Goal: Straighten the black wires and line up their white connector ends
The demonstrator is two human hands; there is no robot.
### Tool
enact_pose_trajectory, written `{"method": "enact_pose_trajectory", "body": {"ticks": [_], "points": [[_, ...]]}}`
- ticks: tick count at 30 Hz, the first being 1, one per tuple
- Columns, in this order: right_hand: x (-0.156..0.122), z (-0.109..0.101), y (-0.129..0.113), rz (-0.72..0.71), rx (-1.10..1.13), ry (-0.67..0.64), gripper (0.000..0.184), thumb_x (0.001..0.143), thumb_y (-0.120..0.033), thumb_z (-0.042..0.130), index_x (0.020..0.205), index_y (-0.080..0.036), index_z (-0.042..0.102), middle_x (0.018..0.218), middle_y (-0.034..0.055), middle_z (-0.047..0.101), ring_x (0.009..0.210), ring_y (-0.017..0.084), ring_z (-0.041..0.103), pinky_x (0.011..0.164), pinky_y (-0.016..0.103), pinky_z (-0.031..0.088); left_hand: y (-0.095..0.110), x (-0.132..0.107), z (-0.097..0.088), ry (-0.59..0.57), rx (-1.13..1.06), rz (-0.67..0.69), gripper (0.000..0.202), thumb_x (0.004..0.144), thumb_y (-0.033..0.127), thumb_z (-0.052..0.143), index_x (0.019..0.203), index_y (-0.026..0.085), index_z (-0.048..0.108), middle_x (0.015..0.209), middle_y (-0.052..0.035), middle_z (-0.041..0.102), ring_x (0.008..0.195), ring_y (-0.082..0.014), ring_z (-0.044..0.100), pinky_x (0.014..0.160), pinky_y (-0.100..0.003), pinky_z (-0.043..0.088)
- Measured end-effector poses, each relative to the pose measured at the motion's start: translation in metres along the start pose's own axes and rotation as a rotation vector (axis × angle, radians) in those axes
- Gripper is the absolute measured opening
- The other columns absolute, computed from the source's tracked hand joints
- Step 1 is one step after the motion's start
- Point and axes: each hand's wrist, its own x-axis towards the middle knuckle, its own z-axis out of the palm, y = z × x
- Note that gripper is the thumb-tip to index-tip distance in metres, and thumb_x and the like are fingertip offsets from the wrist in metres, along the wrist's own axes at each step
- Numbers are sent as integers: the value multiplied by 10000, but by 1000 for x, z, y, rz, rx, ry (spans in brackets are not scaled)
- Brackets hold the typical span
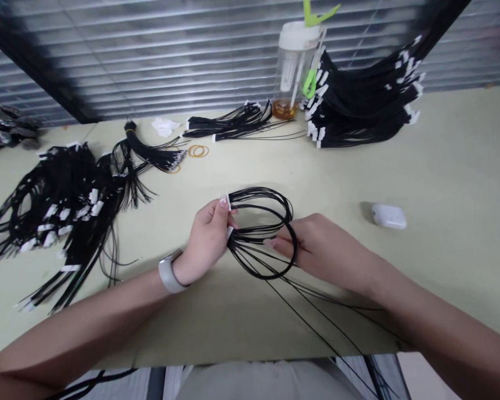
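Note:
My left hand [208,230] is closed on a black wire harness [270,193], pinching its white connectors between thumb and fingers. From there the thin wires bend round in loops toward my right hand [310,244]. The fingers of my right hand are closed on some of these wires inside the loop. One thicker black loop passes in front of those fingertips. Several loose wire ends trail down to the right, under my right forearm and past the table's front edge.
Tangled black wires with white connectors [58,222] lie at the left, near a tied wire bundle [150,150]. Rubber bands [198,151], more wires [233,123], a drink bottle [289,72] and a tall harness stack [358,105] stand along the back. A white case [389,216] lies right.

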Motion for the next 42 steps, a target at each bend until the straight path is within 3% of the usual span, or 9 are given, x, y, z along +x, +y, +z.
{"method": "enact_pose_trajectory", "body": {"ticks": [3, 7, 17, 25, 31, 34, 38, 40, 42], "points": [[3, 7, -3, -66, 164, -105, 303, 853, -271, 427, 571, -172, 476, 520, -41, 436, 497, 72, 352, 477, 210, 259, 3, -3, 1, -8, 46, 26, 387, 885, 424, 369, 635, 165, 511, 542, 10, 524, 540, -105, 475, 547, -228, 362], [5, 16, -6, -90, 260, -114, 256, 816, -189, 438, 561, -159, 449, 517, -51, 391, 503, 61, 337, 474, 196, 256, 7, -5, 0, -36, 99, 45, 401, 899, 406, 336, 616, 166, 488, 531, 8, 507, 554, -108, 480, 550, -223, 371], [3, 24, -2, 6, 431, -173, 241, 857, -264, 390, 666, -179, 511, 565, -26, 528, 512, 81, 453, 470, 201, 321, 10, -8, 0, -82, 158, 90, 422, 901, 411, 320, 594, 166, 473, 535, 1, 511, 517, -104, 463, 538, -227, 378], [4, 21, -4, -24, 321, -150, 234, 848, -256, 424, 652, -173, 522, 548, -36, 508, 508, 75, 428, 479, 207, 304, 13, -9, 0, -101, 190, 120, 410, 907, 374, 316, 587, 168, 467, 529, 7, 493, 512, -101, 449, 538, -225, 373], [1, 19, -8, -63, 19, -22, 235, 866, -237, 418, 654, -176, 502, 658, -4, 527, 592, 99, 456, 557, 238, 332, 11, -9, 0, -111, 220, 108, 405, 905, 369, 318, 581, 172, 462, 513, 4, 509, 529, -111, 482, 560, -233, 390], [-1, 19, -10, -118, -138, -34, 221, 857, -242, 432, 667, -181, 525, 739, 32, 547, 624, 122, 471, 560, 253, 343, 11, -10, 1, -133, 190, 89, 391, 902, 385, 322, 604, 174, 462, 501, 10, 509, 482, -100, 460, 524, -228, 382], [-2, 10, -7, -101, -268, -46, 195, 815, -180, 460, 637, -192, 538, 648, 31, 559, 546, 129, 462, 501, 267, 302, 10, -9, 1, -160, 148, 74, 379, 900, 395, 333, 631, 170, 478, 506, 15, 515, 464, -84, 449, 490, -213, 365], [-2, 2, 0, -21, -338, 28, 168, 784, -191, 499, 632, -201, 569, 565, 25, 566, 495, 142, 474, 473, 280, 275, 8, -7, 0, -146, 141, 61, 391, 901, 402, 329, 643, 164, 502, 507, 14, 515, 473, -84, 454, 490, -213, 362], [-3, -8, 9, 55, -366, 208, 141, 773, -211, 526, 674, -213, 626, 530, 17, 590, 476, 155, 510, 465, 286, 302, 6, -5, -1, -127, 132, 46, 400, 901, 410, 325, 655, 160, 518, 513, 12, 522, 483, -87, 461, 498, -215, 365]]}}
